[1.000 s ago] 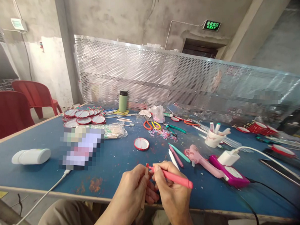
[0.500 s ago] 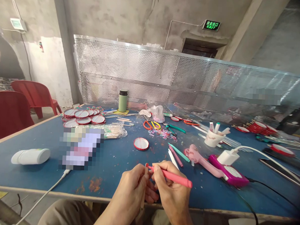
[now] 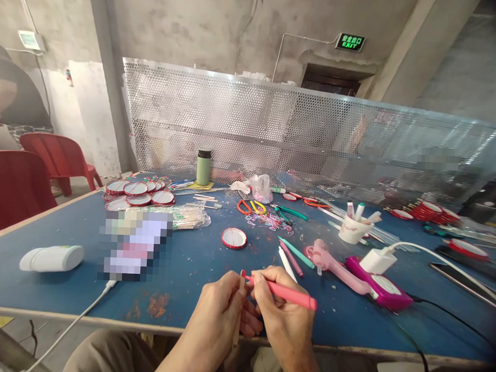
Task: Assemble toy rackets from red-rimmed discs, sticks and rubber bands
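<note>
My left hand (image 3: 218, 311) is closed on a thin wooden stick (image 3: 237, 317), held upright near the table's front edge. The stick's rounded top end shows red. My right hand (image 3: 285, 319) grips a pink-red marker pen (image 3: 295, 295) like a writing tool, its tip at or very near the stick's top. Whether the tip touches the wood I cannot tell. Beyond my hands lies a round white disc with a red rim (image 3: 233, 238). To the right are a white pen (image 3: 287, 264), a mauve pen (image 3: 291, 257) and a teal pen (image 3: 296, 252).
A pink glue gun (image 3: 338, 269) lies by a magenta power strip (image 3: 377, 285). Farther back are a paper cup of pens (image 3: 350, 230), pliers (image 3: 290, 212) and colourful small clips (image 3: 269, 220). At left are a phone (image 3: 136, 247), white bottle (image 3: 51, 258) and stacked discs (image 3: 136, 189).
The stick's top end shows slightly more red. My hands have hardly moved. At the far left, a person's arm and torso have come further into view.
</note>
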Demonstrator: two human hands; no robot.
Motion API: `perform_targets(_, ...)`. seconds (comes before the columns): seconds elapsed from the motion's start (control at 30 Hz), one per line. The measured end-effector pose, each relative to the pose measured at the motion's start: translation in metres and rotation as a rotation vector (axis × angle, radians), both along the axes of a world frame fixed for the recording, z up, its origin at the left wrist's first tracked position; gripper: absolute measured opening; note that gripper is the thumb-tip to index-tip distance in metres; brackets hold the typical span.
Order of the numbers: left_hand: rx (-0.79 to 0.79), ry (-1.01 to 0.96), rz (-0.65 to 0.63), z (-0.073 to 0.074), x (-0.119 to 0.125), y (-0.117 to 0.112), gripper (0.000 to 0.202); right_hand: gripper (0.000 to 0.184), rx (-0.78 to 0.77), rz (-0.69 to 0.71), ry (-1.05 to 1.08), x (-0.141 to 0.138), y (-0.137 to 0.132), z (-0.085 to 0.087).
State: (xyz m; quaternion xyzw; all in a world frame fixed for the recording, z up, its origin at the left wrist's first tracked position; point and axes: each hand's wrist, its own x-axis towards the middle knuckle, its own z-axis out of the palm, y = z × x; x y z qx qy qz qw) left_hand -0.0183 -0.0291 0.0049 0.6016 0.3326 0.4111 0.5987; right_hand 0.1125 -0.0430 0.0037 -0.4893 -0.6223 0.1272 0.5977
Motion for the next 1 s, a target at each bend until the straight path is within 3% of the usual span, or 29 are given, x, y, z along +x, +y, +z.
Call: perform_targets(1.0, -0.003, -0.013, 0.000, -0.0008, 0.0006, 0.0002, 0.031, 0.022, 0.034, -0.026, -0.004, 0.0004, 0.0020, 0.0007)
